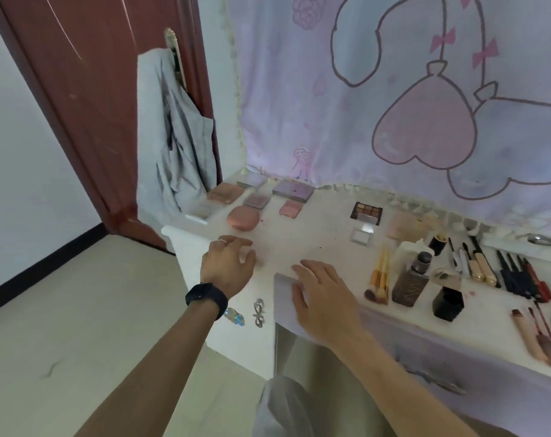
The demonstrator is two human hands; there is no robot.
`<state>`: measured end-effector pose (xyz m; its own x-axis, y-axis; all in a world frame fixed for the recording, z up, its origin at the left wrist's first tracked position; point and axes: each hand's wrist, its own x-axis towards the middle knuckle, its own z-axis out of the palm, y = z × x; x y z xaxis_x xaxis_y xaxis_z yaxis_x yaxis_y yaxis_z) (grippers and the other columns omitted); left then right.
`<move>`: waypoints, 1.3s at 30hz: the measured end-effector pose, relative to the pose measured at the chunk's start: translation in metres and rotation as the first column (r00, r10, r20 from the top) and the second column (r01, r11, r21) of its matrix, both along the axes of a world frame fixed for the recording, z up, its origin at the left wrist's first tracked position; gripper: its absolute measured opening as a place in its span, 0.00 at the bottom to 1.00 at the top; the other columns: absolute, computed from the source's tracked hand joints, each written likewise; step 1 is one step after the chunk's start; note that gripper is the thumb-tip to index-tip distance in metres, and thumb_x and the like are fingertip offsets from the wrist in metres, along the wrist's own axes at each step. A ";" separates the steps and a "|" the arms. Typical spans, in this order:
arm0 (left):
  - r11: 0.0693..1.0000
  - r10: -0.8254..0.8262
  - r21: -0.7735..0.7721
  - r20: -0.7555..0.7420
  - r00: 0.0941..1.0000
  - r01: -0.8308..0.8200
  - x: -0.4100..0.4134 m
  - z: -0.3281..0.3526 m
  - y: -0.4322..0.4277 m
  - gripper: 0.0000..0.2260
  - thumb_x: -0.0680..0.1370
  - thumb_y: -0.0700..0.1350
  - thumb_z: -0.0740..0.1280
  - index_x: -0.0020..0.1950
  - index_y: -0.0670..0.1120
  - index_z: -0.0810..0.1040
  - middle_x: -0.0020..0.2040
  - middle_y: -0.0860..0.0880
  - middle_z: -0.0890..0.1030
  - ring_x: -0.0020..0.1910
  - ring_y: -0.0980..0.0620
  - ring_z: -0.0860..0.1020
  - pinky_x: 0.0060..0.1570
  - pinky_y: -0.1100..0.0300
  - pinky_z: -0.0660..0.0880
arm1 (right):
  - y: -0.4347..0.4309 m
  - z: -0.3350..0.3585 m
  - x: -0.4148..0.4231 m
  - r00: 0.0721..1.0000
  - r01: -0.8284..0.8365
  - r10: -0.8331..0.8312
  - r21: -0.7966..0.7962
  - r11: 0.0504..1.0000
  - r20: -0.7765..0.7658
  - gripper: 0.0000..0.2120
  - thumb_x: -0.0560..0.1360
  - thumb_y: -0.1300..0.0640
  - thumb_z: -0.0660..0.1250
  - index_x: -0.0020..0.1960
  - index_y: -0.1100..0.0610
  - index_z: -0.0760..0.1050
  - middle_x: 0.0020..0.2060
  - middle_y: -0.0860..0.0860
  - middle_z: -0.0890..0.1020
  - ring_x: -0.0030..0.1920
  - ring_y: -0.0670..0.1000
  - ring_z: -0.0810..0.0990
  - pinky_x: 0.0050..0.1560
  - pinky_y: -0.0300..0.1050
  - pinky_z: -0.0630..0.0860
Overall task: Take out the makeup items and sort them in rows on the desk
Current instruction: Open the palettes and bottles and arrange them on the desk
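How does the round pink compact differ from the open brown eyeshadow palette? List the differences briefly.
The round pink compact is domed with a rounded outline; the eyeshadow palette is flat and rectangular. The compact is closed, while the palette lies open and shows its brown pans. The compact is plain pink all over; the palette has a dark frame. Both lie on the desk.

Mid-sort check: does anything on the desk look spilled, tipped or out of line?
Mostly tidy rows. A small black-and-gold cap looks tipped on its side beside the white bottle, and a faint pink smudge marks the desk next to the black square bottle.
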<state>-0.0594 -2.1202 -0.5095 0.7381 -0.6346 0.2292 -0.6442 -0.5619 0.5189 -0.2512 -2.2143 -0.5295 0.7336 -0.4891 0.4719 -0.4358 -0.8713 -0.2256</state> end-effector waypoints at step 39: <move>0.821 -0.494 -0.483 -0.334 0.803 0.304 -0.074 0.065 0.014 0.26 0.69 0.58 0.76 0.66 0.58 0.75 0.59 0.60 0.81 0.59 0.61 0.78 0.60 0.63 0.74 | 0.000 0.061 -0.015 0.793 -0.551 -0.447 0.800 -0.237 0.414 0.10 0.82 0.57 0.63 0.60 0.61 0.77 0.41 0.57 0.82 0.33 0.51 0.77 0.34 0.42 0.77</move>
